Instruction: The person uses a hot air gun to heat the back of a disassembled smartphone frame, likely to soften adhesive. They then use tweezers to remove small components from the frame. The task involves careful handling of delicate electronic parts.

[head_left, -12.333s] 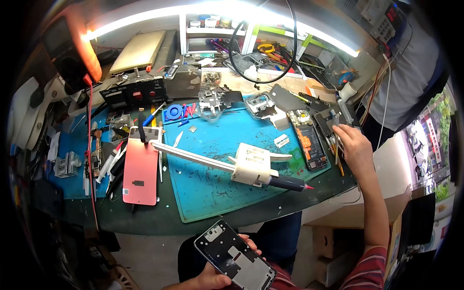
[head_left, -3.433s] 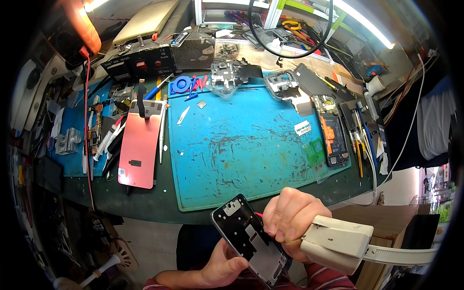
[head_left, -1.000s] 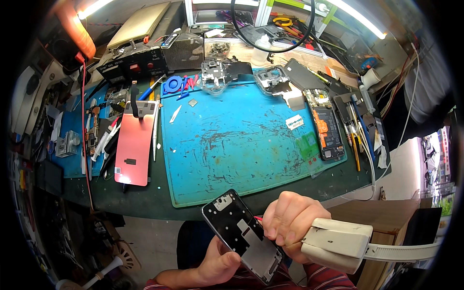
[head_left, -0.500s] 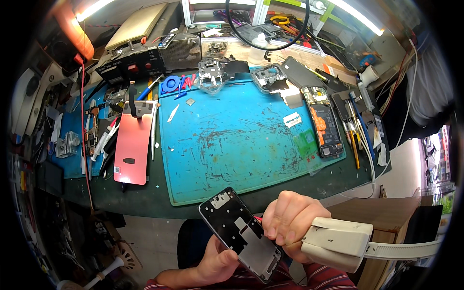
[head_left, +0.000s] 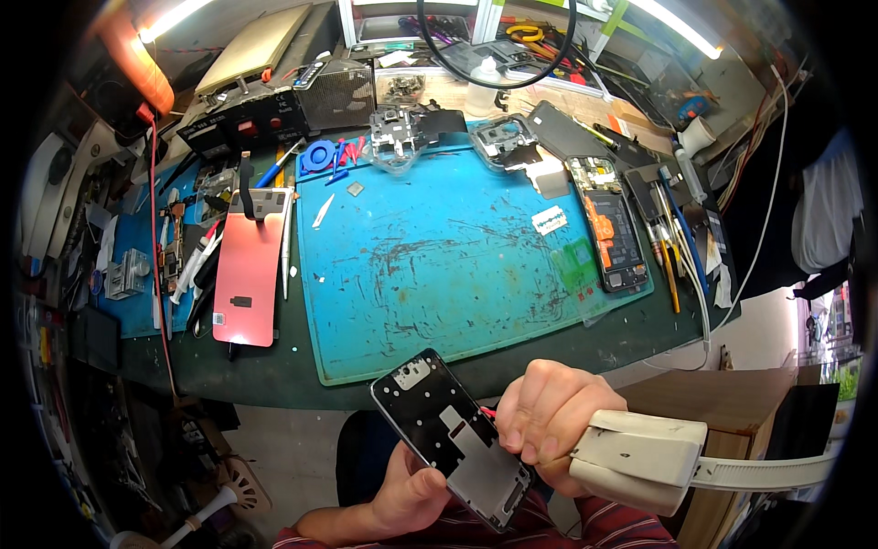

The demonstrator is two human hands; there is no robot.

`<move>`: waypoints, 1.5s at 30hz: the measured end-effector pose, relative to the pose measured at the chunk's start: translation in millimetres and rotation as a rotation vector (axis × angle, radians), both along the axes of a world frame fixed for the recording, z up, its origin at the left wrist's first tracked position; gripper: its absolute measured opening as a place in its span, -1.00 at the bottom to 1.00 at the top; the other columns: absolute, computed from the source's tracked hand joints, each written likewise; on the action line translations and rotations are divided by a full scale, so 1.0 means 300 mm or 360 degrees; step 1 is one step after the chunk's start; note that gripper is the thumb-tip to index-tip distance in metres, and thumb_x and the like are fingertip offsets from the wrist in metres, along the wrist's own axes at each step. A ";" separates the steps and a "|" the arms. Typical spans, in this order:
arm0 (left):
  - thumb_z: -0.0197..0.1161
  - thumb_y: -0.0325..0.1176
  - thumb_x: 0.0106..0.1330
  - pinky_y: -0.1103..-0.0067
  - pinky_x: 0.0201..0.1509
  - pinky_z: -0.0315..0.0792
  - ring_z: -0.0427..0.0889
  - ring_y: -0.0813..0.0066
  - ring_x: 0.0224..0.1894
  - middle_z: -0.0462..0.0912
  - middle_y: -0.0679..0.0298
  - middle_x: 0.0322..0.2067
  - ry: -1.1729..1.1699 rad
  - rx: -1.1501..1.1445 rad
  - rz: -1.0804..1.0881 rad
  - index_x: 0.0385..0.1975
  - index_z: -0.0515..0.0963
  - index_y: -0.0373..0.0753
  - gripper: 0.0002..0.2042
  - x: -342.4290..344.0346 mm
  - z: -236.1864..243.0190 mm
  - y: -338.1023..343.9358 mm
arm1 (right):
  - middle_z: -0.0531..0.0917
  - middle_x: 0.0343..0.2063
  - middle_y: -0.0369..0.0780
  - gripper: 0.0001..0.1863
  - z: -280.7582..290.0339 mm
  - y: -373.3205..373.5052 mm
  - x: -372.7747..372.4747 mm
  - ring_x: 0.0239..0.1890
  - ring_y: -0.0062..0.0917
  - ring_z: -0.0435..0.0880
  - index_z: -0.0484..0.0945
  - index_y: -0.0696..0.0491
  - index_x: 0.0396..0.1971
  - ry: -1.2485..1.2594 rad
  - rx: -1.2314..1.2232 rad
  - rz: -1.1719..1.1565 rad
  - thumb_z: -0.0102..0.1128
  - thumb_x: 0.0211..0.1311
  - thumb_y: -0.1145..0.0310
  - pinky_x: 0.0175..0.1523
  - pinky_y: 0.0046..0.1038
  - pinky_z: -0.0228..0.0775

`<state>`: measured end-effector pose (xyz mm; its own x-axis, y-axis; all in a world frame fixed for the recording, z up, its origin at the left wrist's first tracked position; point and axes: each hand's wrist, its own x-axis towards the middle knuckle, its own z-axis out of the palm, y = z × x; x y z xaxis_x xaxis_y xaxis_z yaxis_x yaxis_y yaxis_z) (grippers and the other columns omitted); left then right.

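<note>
In front of the bench's near edge, my left hand (head_left: 409, 492) is closed round the lower left side of a black phone frame (head_left: 439, 410). The frame is tilted, its top toward the upper left, with a grey metal plate and several white dots on its face. My right hand (head_left: 555, 416) is a fist against the frame's right edge. From its fingers pokes a thin red object (head_left: 489, 413), the rest of it hidden in the grip. A bulky off-white band (head_left: 637, 457) sits at my right wrist.
A scratched blue mat (head_left: 439, 265) covers the bench. On its right lie an opened phone (head_left: 607, 229) and a razor blade (head_left: 550, 220). Left of it is a pink phone panel (head_left: 249, 288). Clear plastic-cased phone parts (head_left: 395, 137) stand at the back. A person's dark sleeve (head_left: 773, 197) shows at the right.
The whole view has shifted slightly, and the phone frame sits a touch farther up and left. Both hands keep their hold. At the right, the person nearby has moved a little.
</note>
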<state>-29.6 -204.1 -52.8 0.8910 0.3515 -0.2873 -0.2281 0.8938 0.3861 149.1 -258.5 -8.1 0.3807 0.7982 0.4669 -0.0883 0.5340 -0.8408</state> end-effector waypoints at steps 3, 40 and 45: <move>0.49 -0.04 0.14 0.36 0.30 0.34 0.48 0.35 0.21 0.48 0.13 0.16 0.0007 0.0017 -0.0012 0.28 0.25 -0.35 -0.19 0.000 0.005 0.003 | 0.50 -0.49 -0.32 -0.84 -0.004 -0.001 0.000 -0.45 -0.57 0.44 0.47 0.01 -0.43 -0.0005 0.0016 0.0009 0.27 0.18 0.58 -0.41 -0.53 0.50; 0.49 -0.05 0.14 0.32 0.33 0.33 0.46 0.30 0.24 0.45 0.08 0.19 0.0034 0.0008 0.0063 0.31 0.21 -0.37 -0.16 0.012 0.011 -0.016 | 0.52 -0.50 -0.33 -0.85 0.012 -0.056 -0.010 -0.46 -0.59 0.44 0.50 0.00 -0.42 -0.0022 -0.0044 -0.0045 0.34 0.19 0.49 -0.42 -0.56 0.49; 0.48 -0.05 0.16 0.31 0.32 0.34 0.46 0.28 0.24 0.44 0.05 0.20 0.0048 0.0011 0.0043 0.31 0.20 -0.37 -0.17 0.016 0.027 -0.013 | 0.52 -0.51 -0.33 -0.84 0.009 -0.065 -0.012 -0.47 -0.60 0.44 0.50 0.00 -0.43 -0.0018 -0.0047 -0.0065 0.36 0.21 0.44 -0.42 -0.56 0.49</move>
<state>-24.9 -208.1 -44.5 0.8721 0.3775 -0.3112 -0.2405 0.8847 0.3993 145.5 -278.1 -5.4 0.4083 0.7954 0.4479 -0.0574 0.5121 -0.8570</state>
